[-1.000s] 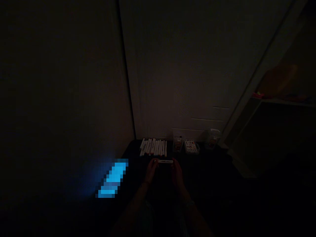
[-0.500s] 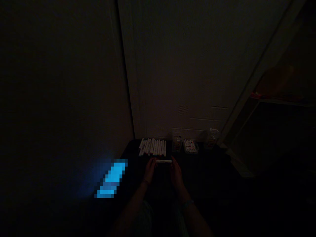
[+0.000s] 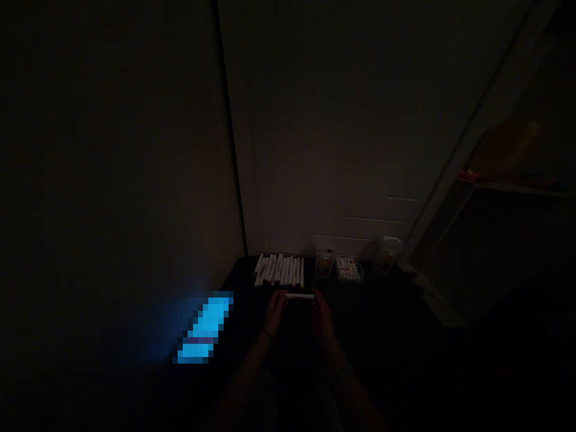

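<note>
Dim room, pale wall (image 3: 333,138) behind a dark table (image 3: 382,306). I've got one white marker (image 3: 300,296) level in front of me, between both hands: left hand (image 3: 276,309) fingers pinching its left end, right hand (image 3: 323,315) fingers pinching the other. Just beyond, a row of markers (image 3: 279,270) side by side. Right of those, a clear box (image 3: 323,265), a case of markers (image 3: 348,269), then another clear box (image 3: 387,255) apart. Blurred blue glow (image 3: 207,324) at left.

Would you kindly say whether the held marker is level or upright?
Level: the marker runs sideways between the left hand and the right hand.
</note>
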Demonstrator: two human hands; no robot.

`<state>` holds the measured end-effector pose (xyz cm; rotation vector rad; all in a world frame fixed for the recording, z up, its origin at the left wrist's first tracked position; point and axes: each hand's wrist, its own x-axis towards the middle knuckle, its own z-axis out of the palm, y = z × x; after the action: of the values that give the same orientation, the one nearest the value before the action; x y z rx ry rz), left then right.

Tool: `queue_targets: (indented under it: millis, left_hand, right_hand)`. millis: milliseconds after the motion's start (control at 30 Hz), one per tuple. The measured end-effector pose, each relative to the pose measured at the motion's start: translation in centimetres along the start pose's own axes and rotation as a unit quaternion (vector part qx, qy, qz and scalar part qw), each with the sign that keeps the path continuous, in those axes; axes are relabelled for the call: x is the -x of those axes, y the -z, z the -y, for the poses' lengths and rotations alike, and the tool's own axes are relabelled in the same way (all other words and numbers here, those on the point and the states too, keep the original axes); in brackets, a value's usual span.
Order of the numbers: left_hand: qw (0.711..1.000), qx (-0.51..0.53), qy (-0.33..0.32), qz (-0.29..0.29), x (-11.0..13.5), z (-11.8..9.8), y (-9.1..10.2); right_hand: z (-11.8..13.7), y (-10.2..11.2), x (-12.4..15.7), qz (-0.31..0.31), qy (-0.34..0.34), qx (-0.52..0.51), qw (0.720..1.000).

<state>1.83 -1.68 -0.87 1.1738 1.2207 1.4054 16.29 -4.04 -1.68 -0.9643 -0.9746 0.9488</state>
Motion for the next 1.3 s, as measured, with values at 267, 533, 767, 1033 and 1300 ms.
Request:
queue_targets:
  millis: [267, 533, 767, 1033, 1300]
  left_hand:
    - [1.0, 0.0, 0.01, -0.002, 0.2, -0.7, -0.2]
    - [1.0, 0.0, -0.003, 0.006, 0.1, 0.0, 0.0]
    - [1.0, 0.006, 0.003, 0.009, 0.0, 0.1, 0.1]
    - [1.0, 0.017, 0.009, -0.016, -0.1, 0.4, 0.0]
    - [0.999, 0.027, 0.018, -0.019, -0.4, 0.7, 0.1]
  right_hand:
    - [0.2, 0.0, 0.0, 0.008, -0.048, -0.072, 0.996]
    - [0.6, -0.2, 0.0, 0.001, -0.054, -0.066, 0.996]
    - [0.1, 0.1, 0.1, 0.019, -0.043, -0.094, 0.994]
    - [0.7, 0.1, 0.3, 0.014, -0.027, -0.043, 0.999]
    - [2.5, -0.3, 0.7, 0.003, -0.003, 0.015, 1.0]
